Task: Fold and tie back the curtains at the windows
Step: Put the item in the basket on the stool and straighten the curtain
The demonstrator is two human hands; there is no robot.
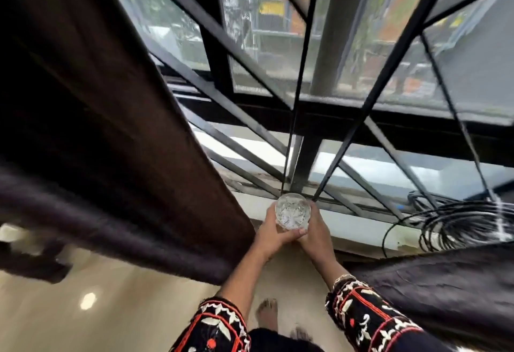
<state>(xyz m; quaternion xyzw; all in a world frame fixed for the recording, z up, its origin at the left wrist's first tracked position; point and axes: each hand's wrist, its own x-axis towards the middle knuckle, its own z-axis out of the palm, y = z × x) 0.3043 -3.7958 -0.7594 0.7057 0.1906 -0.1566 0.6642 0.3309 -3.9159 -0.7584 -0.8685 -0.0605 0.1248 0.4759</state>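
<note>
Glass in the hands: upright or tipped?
Upright: the glass shows its open rim facing the head camera, cut base visible through it; left hand and right hand hold its sides.

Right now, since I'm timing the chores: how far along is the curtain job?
Done: nothing that shows. The brown curtain hangs loose, with no tie visible.
In hand: not the curtain. The left hand and right hand both hold a glass near the window sill.
Left: folding and tying the curtain back.
</note>
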